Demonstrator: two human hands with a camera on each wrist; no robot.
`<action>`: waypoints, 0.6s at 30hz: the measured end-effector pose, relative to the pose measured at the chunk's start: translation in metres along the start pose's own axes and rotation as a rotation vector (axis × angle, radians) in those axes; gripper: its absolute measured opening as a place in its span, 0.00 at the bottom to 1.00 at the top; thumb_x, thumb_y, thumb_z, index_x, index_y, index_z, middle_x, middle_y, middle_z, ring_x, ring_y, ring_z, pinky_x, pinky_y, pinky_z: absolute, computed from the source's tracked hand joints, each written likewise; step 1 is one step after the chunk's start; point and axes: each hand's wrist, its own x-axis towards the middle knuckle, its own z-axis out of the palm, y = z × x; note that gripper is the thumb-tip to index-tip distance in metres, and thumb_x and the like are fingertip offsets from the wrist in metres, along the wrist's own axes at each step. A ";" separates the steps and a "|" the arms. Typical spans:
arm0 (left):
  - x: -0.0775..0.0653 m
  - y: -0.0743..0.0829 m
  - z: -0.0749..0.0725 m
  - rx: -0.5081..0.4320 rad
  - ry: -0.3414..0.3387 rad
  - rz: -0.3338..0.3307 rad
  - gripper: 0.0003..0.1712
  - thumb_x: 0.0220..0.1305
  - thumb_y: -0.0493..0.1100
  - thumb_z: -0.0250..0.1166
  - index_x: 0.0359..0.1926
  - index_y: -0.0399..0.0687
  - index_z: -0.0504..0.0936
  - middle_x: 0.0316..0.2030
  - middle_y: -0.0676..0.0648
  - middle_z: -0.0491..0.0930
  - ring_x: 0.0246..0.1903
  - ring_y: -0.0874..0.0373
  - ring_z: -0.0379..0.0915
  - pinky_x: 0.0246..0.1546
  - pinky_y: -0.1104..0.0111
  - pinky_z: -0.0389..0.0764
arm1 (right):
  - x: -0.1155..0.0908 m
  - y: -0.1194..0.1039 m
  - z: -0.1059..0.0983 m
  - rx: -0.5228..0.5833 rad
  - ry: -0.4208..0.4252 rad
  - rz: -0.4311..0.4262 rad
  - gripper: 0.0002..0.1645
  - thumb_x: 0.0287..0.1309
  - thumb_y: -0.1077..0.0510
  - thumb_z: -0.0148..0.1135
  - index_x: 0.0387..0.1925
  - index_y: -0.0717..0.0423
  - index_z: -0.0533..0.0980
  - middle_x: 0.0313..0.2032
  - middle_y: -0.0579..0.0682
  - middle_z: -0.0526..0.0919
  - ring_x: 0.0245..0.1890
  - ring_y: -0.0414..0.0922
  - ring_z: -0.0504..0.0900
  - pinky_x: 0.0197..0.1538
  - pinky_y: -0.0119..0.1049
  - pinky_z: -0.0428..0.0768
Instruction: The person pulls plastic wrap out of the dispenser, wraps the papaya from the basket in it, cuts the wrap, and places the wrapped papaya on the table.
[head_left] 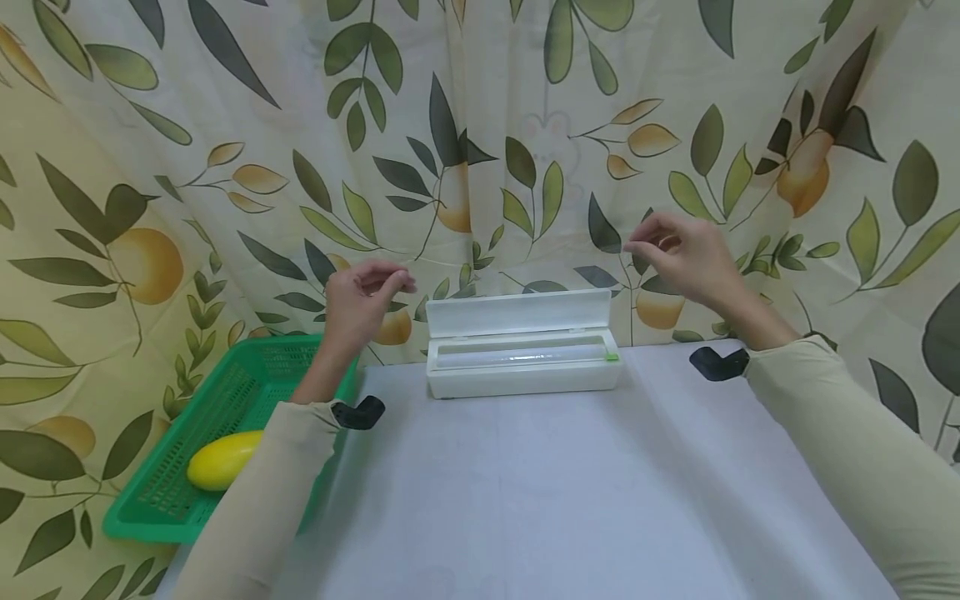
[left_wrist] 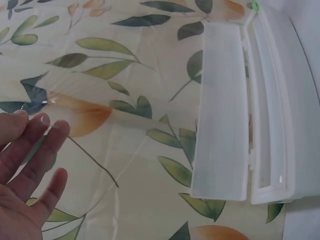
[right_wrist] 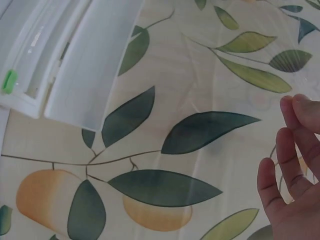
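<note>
A thin see-through sheet of cling film (left_wrist: 117, 117) stretches between my raised hands, showing mainly as faint creases and glints. My left hand (head_left: 362, 300) pinches one edge between thumb and fingers, up and left of a white cling film dispenser (head_left: 525, 382). Its other fingers are spread in the left wrist view. Up and right of the dispenser, my right hand (head_left: 686, 254) pinches the film with thumb and index finger (right_wrist: 289, 111). The dispenser's lid (head_left: 517, 314) stands raised, and a clear film roll (head_left: 517, 357) lies inside. A green slider (head_left: 612, 357) sits at its right end.
A green plastic basket (head_left: 142, 529) stands at the left, partly behind my left arm. Inside it lies a smooth yellow oblong fruit (head_left: 223, 461). White cloth covers the table (head_left: 525, 500). A leaf-patterned curtain (head_left: 517, 108) hangs right behind the dispenser.
</note>
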 end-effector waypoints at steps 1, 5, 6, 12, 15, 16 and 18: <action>0.000 0.001 -0.001 0.002 0.001 0.003 0.06 0.68 0.33 0.68 0.43 0.33 0.87 0.37 0.35 0.88 0.36 0.48 0.87 0.41 0.75 0.82 | 0.000 -0.001 -0.001 -0.001 0.001 -0.004 0.05 0.67 0.61 0.67 0.40 0.60 0.82 0.37 0.53 0.85 0.34 0.34 0.77 0.40 0.21 0.73; 0.002 0.005 -0.004 0.002 0.003 0.007 0.06 0.68 0.33 0.68 0.43 0.34 0.87 0.37 0.37 0.88 0.35 0.55 0.88 0.43 0.74 0.83 | 0.001 -0.004 -0.006 -0.002 0.003 -0.012 0.05 0.67 0.62 0.67 0.40 0.60 0.82 0.38 0.52 0.85 0.35 0.33 0.76 0.41 0.20 0.73; 0.002 0.007 -0.004 0.000 0.004 0.007 0.06 0.68 0.34 0.68 0.43 0.34 0.87 0.37 0.38 0.89 0.35 0.56 0.87 0.44 0.73 0.83 | 0.001 -0.005 -0.007 0.000 0.004 -0.012 0.05 0.67 0.62 0.67 0.40 0.60 0.82 0.38 0.52 0.85 0.36 0.33 0.76 0.41 0.20 0.73; 0.003 0.017 -0.008 0.006 0.007 0.028 0.06 0.68 0.36 0.69 0.41 0.35 0.87 0.35 0.39 0.89 0.35 0.57 0.87 0.47 0.71 0.83 | 0.000 -0.014 -0.017 -0.006 0.015 -0.006 0.06 0.66 0.60 0.69 0.41 0.59 0.83 0.39 0.51 0.86 0.36 0.32 0.76 0.41 0.20 0.72; 0.004 0.021 -0.010 0.017 0.006 0.044 0.07 0.68 0.36 0.69 0.42 0.35 0.88 0.36 0.39 0.89 0.35 0.56 0.87 0.49 0.71 0.83 | 0.000 -0.018 -0.021 -0.012 0.023 -0.012 0.05 0.65 0.60 0.69 0.41 0.58 0.84 0.38 0.50 0.86 0.36 0.31 0.76 0.40 0.21 0.72; 0.005 0.023 -0.011 0.020 0.006 0.047 0.07 0.68 0.36 0.69 0.42 0.35 0.87 0.36 0.39 0.89 0.35 0.56 0.87 0.50 0.70 0.83 | 0.001 -0.019 -0.022 -0.015 0.027 -0.018 0.05 0.65 0.61 0.70 0.40 0.58 0.84 0.37 0.50 0.86 0.35 0.31 0.76 0.40 0.21 0.72; 0.005 0.026 -0.012 0.030 0.005 0.047 0.07 0.68 0.36 0.69 0.42 0.35 0.87 0.36 0.40 0.89 0.36 0.57 0.87 0.51 0.70 0.82 | 0.001 -0.021 -0.024 -0.017 0.032 -0.028 0.04 0.64 0.62 0.70 0.40 0.58 0.84 0.37 0.49 0.86 0.35 0.31 0.76 0.39 0.20 0.72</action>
